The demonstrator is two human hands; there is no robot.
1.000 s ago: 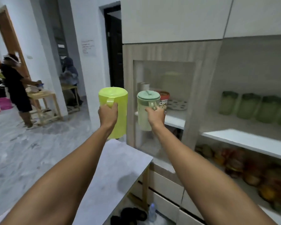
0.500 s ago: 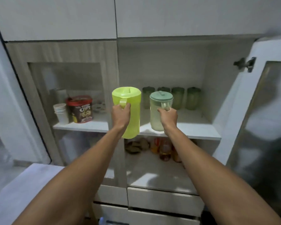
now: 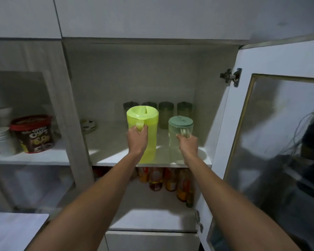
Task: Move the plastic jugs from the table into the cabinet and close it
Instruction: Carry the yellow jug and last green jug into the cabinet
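A bright lime-green plastic jug (image 3: 147, 124) stands at the front of the open cabinet's middle shelf (image 3: 116, 156). My left hand (image 3: 137, 139) grips its handle. To its right is a pale clear jug with a dull green lid (image 3: 179, 127), and my right hand (image 3: 188, 144) is closed on that jug's handle. Both jugs are upright, inside the cabinet opening. Whether their bases touch the shelf I cannot tell. The cabinet's glass-paned door (image 3: 272, 142) hangs wide open on the right.
Several green tumblers (image 3: 166, 110) line the shelf's back behind the jugs. A patterned plate (image 3: 88, 125) lies at left. Bottles (image 3: 163, 178) fill the shelf below. The left compartment holds a chocolate cereal tub (image 3: 34, 134) and stacked paper cups (image 3: 2, 140). A table corner (image 3: 13, 230) shows bottom left.
The view turned from the room to face the cabinet. Both hands carried the jugs forward and down into the opening, over the middle shelf.
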